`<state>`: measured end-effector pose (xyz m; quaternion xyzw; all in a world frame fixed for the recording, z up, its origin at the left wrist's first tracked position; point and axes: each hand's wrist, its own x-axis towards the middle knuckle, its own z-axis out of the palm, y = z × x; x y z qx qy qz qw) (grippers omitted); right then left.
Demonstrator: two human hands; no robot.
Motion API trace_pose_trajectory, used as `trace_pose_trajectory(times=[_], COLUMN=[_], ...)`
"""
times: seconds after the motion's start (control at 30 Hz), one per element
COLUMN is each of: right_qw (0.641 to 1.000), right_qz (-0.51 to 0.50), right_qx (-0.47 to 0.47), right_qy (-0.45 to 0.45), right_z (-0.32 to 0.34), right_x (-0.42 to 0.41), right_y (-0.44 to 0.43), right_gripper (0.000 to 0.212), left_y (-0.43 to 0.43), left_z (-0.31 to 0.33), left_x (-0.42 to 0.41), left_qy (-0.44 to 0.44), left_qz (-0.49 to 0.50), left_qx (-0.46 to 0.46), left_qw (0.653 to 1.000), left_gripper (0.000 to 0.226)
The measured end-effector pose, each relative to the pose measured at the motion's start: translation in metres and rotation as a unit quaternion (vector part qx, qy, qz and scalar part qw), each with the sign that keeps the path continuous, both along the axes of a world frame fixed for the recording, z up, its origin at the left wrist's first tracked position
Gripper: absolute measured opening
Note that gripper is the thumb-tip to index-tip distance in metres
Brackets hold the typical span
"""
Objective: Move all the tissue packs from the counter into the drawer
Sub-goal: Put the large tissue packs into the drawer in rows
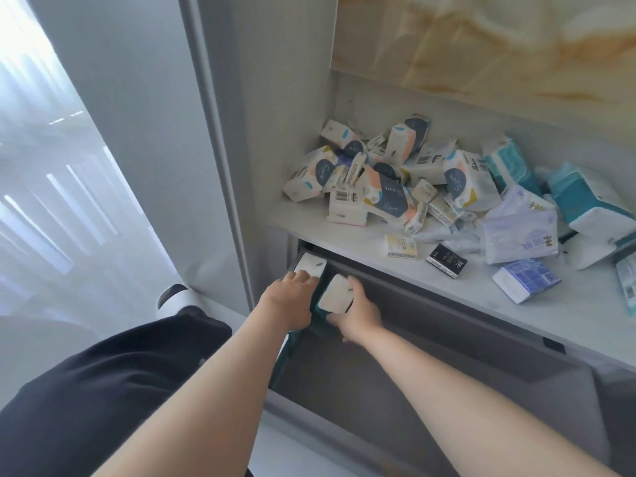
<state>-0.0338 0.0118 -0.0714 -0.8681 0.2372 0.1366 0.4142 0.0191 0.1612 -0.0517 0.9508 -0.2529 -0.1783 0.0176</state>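
1. Grey walls and floor of the open drawer [395,373] are seen below the white counter [347,241]; both hands are reached into its far-left corner
2. A white tissue pack [309,265] is gripped by the left hand [290,299], with the fingers curled over its near end; the pack is lodged against the drawer's left wall, just under the counter's front edge
3. A teal-and-white tissue pack [335,295] is clamped by the right hand [359,313], thumb on the near side and fingers over the far side; it is held tilted over the drawer, just right of the other pack
4. Right of and nearer than the right-hand grip, bare drawer floor is left open as far as the front wall; the counter's overhanging edge is close above both grips
5. Above and beyond the grips, a heap of tissue packs [395,180] is piled on the counter toward the back wall
6. Up and right of the right-hand grip, three packs are laid singly near the counter edge: a small cream pack [401,246], a black pack [446,260] and a blue-and-white pack [528,278]
7. Farther right, large teal packs [585,208] and a lavender pack [519,228] are stacked loosely
8. Left of the left-hand grip, a tall pale panel [220,166] is set close beside the drawer's left wall
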Motion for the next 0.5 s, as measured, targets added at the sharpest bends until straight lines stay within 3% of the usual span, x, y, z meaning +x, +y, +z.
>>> trace_pose_trajectory(times=[0.2,0.37,0.5], right_qw=[0.975,0.978,0.964], right_qz=[-0.168,-0.153,-0.144], right_qx=[0.137,0.134,0.223], right_qy=[-0.044,-0.041,-0.007], right_z=[-0.010,-0.014,-0.012], right_x=[0.009,0.007,0.006], right_y=[0.008,0.012,0.012], right_gripper=[0.086,0.074,0.083], left_y=[-0.003,-0.006,-0.010], left_z=[-0.010,-0.017,-0.015], left_x=[0.002,0.000,-0.002], left_qy=[-0.028,-0.070,-0.068], left_qz=[-0.016,-0.027,-0.002], left_qx=[0.007,0.037,0.023], left_qw=[0.999,0.996,0.997], left_gripper=[0.085,0.077,0.075])
